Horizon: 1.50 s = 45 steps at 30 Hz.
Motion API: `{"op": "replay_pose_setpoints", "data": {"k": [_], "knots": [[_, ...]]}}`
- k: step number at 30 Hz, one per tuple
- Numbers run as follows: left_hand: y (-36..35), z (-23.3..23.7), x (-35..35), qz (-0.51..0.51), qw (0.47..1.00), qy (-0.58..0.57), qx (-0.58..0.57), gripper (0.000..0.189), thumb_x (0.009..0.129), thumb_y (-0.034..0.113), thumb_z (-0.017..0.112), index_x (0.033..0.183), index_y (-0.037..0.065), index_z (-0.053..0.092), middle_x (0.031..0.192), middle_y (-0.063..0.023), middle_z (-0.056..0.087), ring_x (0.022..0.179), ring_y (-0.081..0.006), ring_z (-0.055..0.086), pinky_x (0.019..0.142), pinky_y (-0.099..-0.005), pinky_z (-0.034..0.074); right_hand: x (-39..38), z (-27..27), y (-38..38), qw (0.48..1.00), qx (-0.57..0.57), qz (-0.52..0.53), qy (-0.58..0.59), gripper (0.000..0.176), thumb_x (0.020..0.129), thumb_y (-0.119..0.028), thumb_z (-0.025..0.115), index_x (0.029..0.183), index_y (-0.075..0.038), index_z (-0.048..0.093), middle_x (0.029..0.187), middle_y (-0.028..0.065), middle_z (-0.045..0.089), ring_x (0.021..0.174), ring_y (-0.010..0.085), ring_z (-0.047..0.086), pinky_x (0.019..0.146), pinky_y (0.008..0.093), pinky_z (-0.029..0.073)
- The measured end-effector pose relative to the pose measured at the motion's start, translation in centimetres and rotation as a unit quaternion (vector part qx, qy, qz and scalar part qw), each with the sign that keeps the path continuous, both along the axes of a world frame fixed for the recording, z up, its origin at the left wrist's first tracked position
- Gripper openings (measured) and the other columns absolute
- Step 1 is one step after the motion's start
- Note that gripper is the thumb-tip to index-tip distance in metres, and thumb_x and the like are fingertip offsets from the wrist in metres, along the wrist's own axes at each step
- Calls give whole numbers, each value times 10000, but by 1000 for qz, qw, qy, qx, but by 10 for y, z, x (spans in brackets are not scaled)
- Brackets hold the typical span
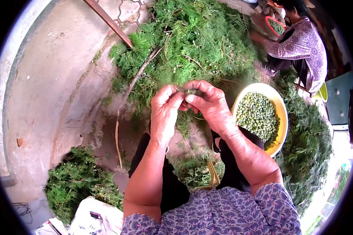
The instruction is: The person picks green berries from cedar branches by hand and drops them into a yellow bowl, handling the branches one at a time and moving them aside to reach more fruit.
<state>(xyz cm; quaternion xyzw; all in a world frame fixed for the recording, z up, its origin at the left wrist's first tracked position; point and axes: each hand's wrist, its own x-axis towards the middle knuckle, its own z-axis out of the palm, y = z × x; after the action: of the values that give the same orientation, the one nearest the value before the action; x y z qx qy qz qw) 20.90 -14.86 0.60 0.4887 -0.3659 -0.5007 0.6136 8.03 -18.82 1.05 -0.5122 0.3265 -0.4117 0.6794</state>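
My left hand (165, 109) and my right hand (210, 102) meet in front of me, fingertips pinched together. Between them is a small green sprig (190, 92), partly covered by the fingers, so its details are hard to make out. To the right of my right forearm stands a yellow basin (283, 113), holding many small green cones or berries (257, 115). A large heap of leafy green branches (200, 39) lies just beyond my hands.
Another person (298, 47) crouches at the upper right, near a red-rimmed container (267, 24) of green pieces. More cut branches (80, 180) lie at lower left, beside a white sack (94, 219). A wooden bar (110, 21) extends over the concrete floor (55, 86).
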Motion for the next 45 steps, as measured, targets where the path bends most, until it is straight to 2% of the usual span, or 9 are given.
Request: {"op": "replay_pose_setpoints", "data": {"k": [8, 19, 22, 31, 35, 39, 40, 43, 45], "knots": [[0, -3, -7, 13, 999, 33, 28, 101, 907, 85, 480, 889, 6, 540, 726, -40, 570, 597, -113, 548, 551, -232, 446, 2, 8, 2, 995, 78, -49, -49, 121, 835, 14, 577, 956, 13, 592, 725, 56, 617, 610, 89, 581, 529, 209, 474], [-14, -8, -7, -20, 967, 255, 21, 222, 890, 231, 551, 889, 13, 597, 772, -66, 624, 616, -137, 578, 545, -264, 462, -21, 7, -20, 888, 242, 142, -364, 231, 852, -44, 526, 1083, -25, 516, 871, 108, 584, 668, 186, 575, 551, 286, 449], [-15, -4, -9, -56, 966, 253, -10, 293, 897, 307, 541, 888, 22, 604, 766, -56, 627, 643, -136, 585, 568, -271, 468, -21, 15, -18, 927, 233, 135, -262, 244, 853, -44, 527, 1095, -18, 513, 902, 115, 591, 711, 195, 585, 571, 280, 457], [-15, -9, -7, -14, 968, 246, 37, 101, 873, 69, 552, 928, -6, 592, 763, -63, 609, 619, -113, 548, 540, -226, 435, -37, 7, -30, 926, 234, 63, -289, 506, 903, -417, 474, 1178, 7, 445, 1066, 151, 523, 823, 234, 567, 615, 289, 468], [5, 3, -16, -187, 977, -43, 93, 169, 866, 140, 568, 959, 6, 612, 814, -78, 626, 665, -118, 568, 605, -232, 461, -87, -11, -49, 971, 206, -6, -123, 482, 922, -409, 431, 1076, 38, 526, 882, 115, 592, 730, 167, 590, 535, 267, 443], [38, -11, -35, -459, 845, -258, -91, 310, 805, 214, 649, 1061, 43, 614, 1045, -103, 629, 863, -220, 625, 795, -302, 491, -161, 4, -53, 950, 140, -192, 205, 302, 890, -235, 546, 1052, 20, 550, 900, 91, 593, 696, 127, 550, 600, 219, 492], [45, -17, -37, -468, 809, -325, -146, 332, 794, 230, 663, 1068, 49, 614, 1086, -110, 617, 894, -250, 624, 833, -319, 484, -203, -22, -52, 957, -18, -160, 240, 344, 903, -226, 532, 1121, 41, 525, 948, 128, 613, 705, 156, 598, 648, 239, 514], [46, -4, -20, -497, 788, -355, -78, 312, 779, 235, 660, 1023, 43, 630, 968, -129, 636, 824, -292, 617, 776, -360, 489, -293, -60, -79, 820, 44, -73, 566, 340, 829, -286, 596, 1058, -37, 632, 976, 103, 641, 933, 222, 585, 834, 414, 438], [47, -8, -2, -426, 810, -399, -62, 254, 767, 206, 648, 942, 22, 631, 809, -121, 628, 733, -298, 599, 674, -373, 483, -322, -85, -97, 756, -3, -48, 653, 305, 785, -246, 624, 1008, -40, 652, 918, 136, 650, 865, 241, 601, 778, 369, 451]]}}
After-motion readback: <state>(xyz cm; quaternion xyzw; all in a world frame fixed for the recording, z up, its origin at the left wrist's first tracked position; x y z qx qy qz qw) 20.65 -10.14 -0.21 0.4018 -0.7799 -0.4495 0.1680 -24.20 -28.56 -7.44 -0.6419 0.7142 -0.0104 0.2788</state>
